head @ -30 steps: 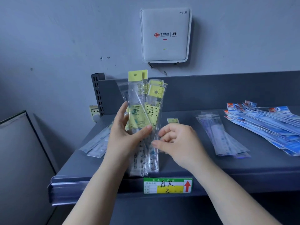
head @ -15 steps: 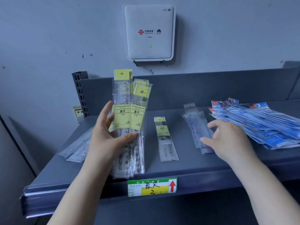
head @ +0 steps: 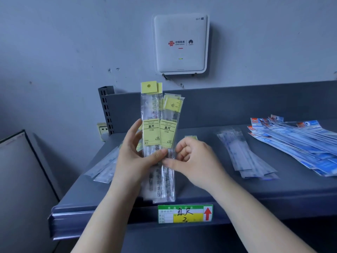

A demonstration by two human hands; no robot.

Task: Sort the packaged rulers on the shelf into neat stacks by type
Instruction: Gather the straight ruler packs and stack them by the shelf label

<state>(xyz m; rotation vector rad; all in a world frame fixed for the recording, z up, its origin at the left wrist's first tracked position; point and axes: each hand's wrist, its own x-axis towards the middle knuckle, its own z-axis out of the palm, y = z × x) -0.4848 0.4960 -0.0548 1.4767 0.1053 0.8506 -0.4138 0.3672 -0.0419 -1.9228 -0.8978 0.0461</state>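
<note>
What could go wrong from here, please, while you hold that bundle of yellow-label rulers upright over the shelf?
1. The yellow-label rulers are fanned unevenly in the left hand, with the right hand pinching only one edge; a slippery sleeve might slide out over the shelf's front lip.
2. One yellow-label pack lies half hidden behind the right hand and could be missed.
3. The blue-label pile is splayed loosely and may mix with the clear packs beside it.

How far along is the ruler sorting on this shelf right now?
Partly done. The blue-label packs sit grouped at the right, though fanned out loosely, and a clear-pack pile lies beside them. The left hand holds the yellow-label rulers upright while the right hand pinches them. Loose packs at the left remain unsorted.
</note>
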